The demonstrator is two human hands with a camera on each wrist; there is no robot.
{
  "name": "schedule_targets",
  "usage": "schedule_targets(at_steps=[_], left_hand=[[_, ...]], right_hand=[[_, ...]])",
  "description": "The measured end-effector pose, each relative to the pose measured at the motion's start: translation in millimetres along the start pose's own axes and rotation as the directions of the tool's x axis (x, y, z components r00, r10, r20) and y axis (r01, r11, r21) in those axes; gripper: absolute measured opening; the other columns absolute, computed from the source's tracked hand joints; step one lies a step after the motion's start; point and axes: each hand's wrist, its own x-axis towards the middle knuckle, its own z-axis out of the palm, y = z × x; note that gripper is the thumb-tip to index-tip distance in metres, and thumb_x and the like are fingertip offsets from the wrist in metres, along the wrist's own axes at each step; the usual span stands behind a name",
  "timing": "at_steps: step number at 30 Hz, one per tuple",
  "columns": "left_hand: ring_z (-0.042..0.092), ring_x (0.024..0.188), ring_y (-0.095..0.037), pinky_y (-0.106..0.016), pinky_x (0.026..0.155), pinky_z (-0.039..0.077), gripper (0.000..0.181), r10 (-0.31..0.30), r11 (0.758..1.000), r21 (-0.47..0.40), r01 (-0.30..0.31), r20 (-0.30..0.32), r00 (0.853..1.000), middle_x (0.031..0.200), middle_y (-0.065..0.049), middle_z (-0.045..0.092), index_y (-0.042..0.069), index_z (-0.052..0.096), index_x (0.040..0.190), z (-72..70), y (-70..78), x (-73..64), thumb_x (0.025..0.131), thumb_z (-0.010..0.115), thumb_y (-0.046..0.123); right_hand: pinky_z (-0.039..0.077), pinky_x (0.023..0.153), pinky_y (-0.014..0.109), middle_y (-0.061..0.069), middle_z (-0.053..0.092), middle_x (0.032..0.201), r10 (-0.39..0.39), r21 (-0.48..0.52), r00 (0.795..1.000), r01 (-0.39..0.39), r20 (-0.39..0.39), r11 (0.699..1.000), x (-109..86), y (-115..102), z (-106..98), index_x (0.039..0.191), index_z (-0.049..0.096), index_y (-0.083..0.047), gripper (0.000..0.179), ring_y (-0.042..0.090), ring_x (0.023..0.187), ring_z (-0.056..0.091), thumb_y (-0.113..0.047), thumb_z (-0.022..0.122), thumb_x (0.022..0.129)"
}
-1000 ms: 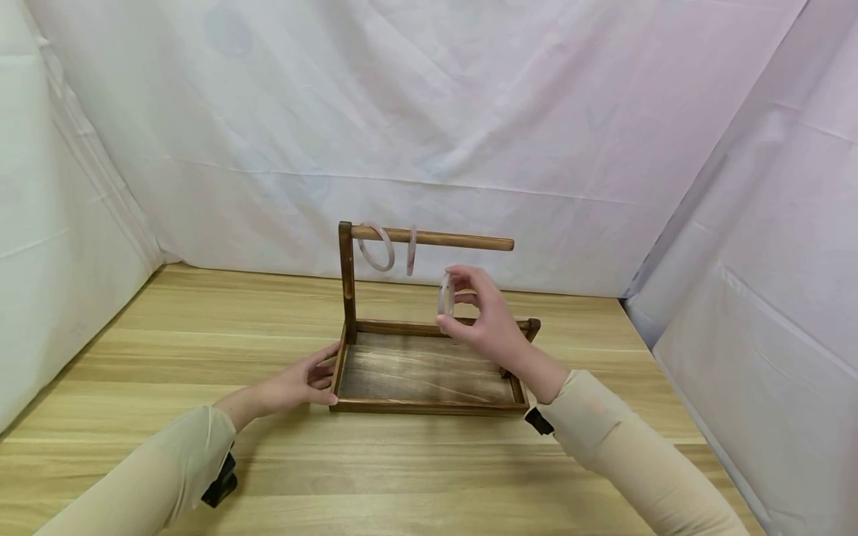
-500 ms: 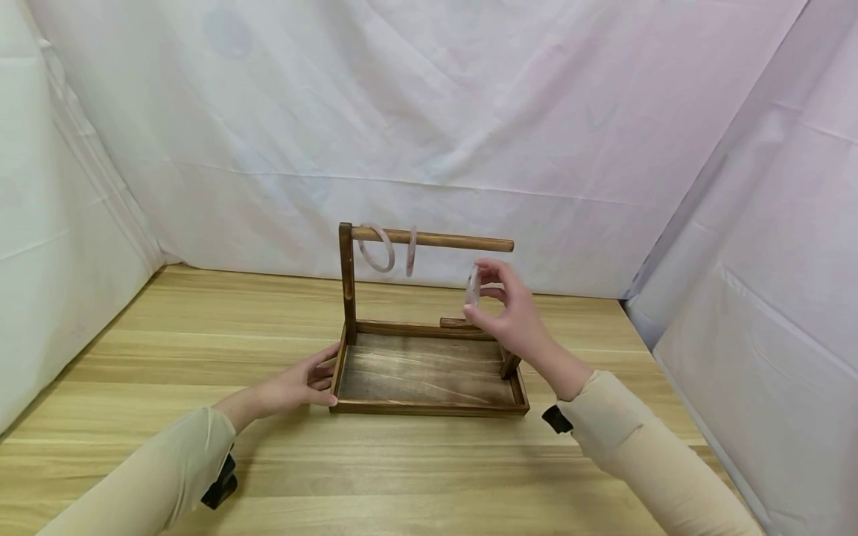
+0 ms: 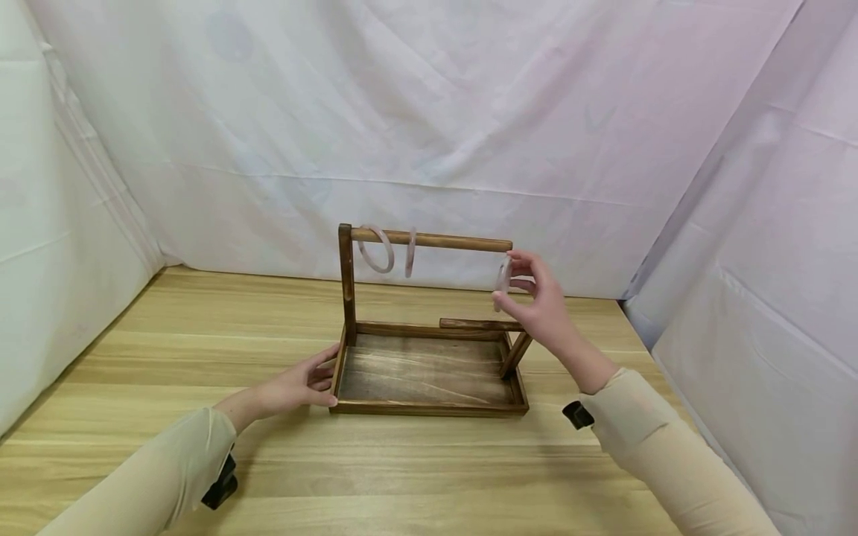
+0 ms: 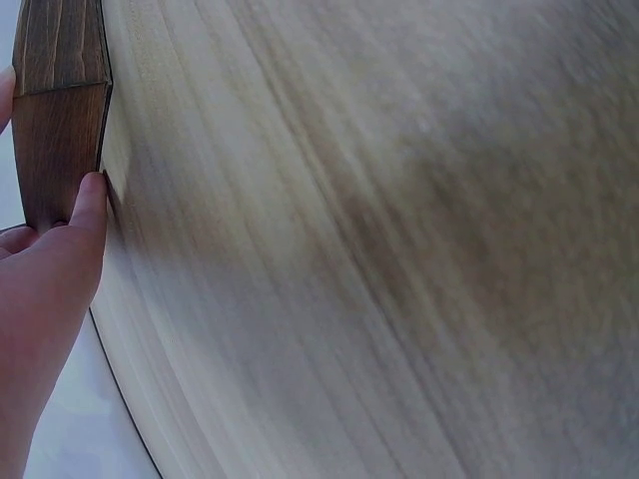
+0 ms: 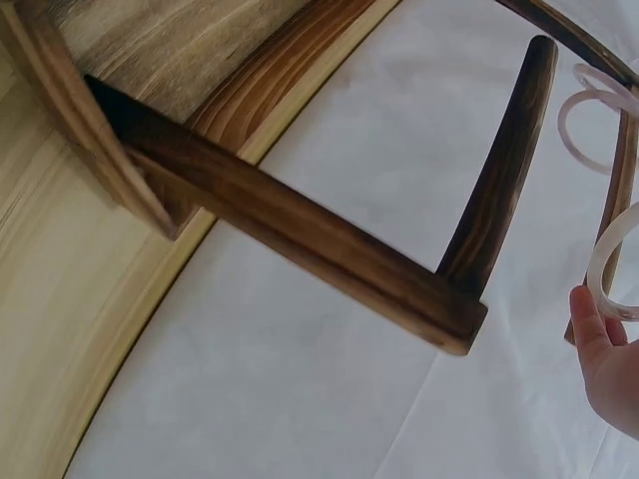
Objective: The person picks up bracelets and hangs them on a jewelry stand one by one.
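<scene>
My right hand [image 3: 541, 301] pinches a pale translucent bangle [image 3: 499, 283] between thumb and fingertips, just below the free right end of the upper bar [image 3: 462, 243] of a dark wooden stand. In the right wrist view that held bangle [image 5: 598, 267] shows only in part, at the right edge. Two more bangles hang on the bar: one turned at an angle [image 3: 389, 255], the other nearly edge-on [image 3: 410, 254]. My left hand [image 3: 288, 387] rests against the left side of the stand's tray [image 3: 429, 408], its thumb at the front corner.
A lower bar [image 3: 472, 324] points left from the short right post [image 3: 515, 356] of the stand. The tall left post [image 3: 347, 286] carries the upper bar. The stand sits on a wood-grain table [image 3: 402, 476]. White cloth [image 3: 429, 112] encloses the back and sides.
My right hand has moved right with the bangle, from below the middle of the upper bar to its free end, uncovering the lower bar. My left hand stays put.
</scene>
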Motion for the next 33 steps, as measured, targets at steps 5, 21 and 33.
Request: schedule_targets(at_steps=[5,21,33], left_hand=[[0.019,0.136,-0.051,-0.052,0.112,0.03,0.103,0.003,1.0,-0.003,-0.003,0.001,1.0,0.149,-0.037,0.006,0.005,-0.006,0.15,0.1,0.1,-0.2,0.082,0.071,0.015],[0.02,0.136,-0.05,-0.051,0.112,0.03,0.101,-0.006,1.0,0.016,0.007,-0.009,1.0,0.149,-0.037,0.007,0.006,-0.005,0.15,1.0,2.6,-1.4,0.083,0.07,0.014],[0.021,0.136,-0.05,-0.051,0.112,0.031,0.101,-0.008,1.0,0.028,0.008,-0.016,1.0,0.15,-0.036,0.008,0.006,-0.005,0.151,1.4,2.7,-1.2,0.083,0.07,0.014]], right_hand=[[0.047,0.09,0.012,0.022,0.045,0.117,0.021,0.002,1.0,-0.021,-0.008,1.0,0.9,5,-7,0.133,0.037,0.007,0.056,0.016,0.106,0.047,0.003,0.063,0.083],[0.044,0.103,0.046,0.022,0.043,0.123,0.136,-0.072,0.991,-0.135,0.015,0.988,12.8,14,-21,0.14,0.033,0.0,0.061,0.027,0.113,0.045,-0.01,0.063,0.088],[0.039,0.108,0.049,0.025,0.04,0.129,0.138,-0.088,0.99,-0.137,-0.002,0.987,28.4,17,-27,0.138,0.034,0.003,0.061,0.035,0.117,0.042,-0.006,0.064,0.085]])
